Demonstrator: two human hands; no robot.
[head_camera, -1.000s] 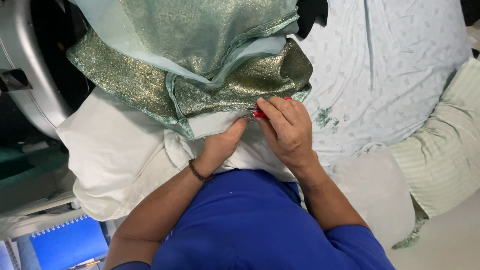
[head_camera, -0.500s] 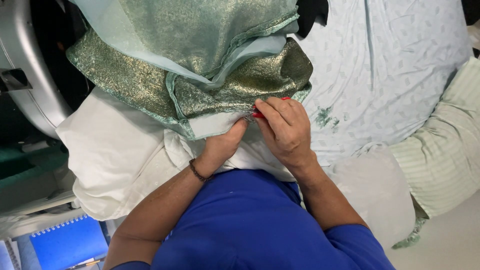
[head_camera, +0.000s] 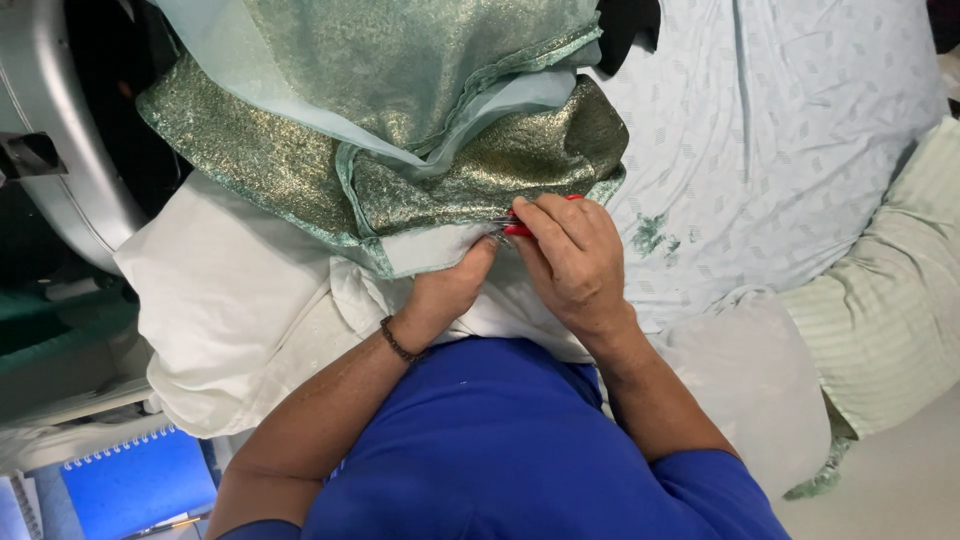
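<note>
A shimmering green and gold fabric (head_camera: 420, 150) with a pale green lining lies folded over white cloth (head_camera: 240, 300). My right hand (head_camera: 572, 262) is closed around a small red-handled tool (head_camera: 520, 228), its metal tip at the fabric's lower hem. My left hand (head_camera: 450, 290) pinches the hem and white lining just left of the tool tip; a dark bracelet circles its wrist. Both hands touch the fabric close together. The tool's blades are mostly hidden by my fingers.
A pale patterned sheet (head_camera: 780, 150) spreads to the right, with a green striped cushion (head_camera: 890, 300) beyond it. A grey curved machine part (head_camera: 55, 150) stands at the left. A blue spiral notebook (head_camera: 130, 485) lies at the lower left.
</note>
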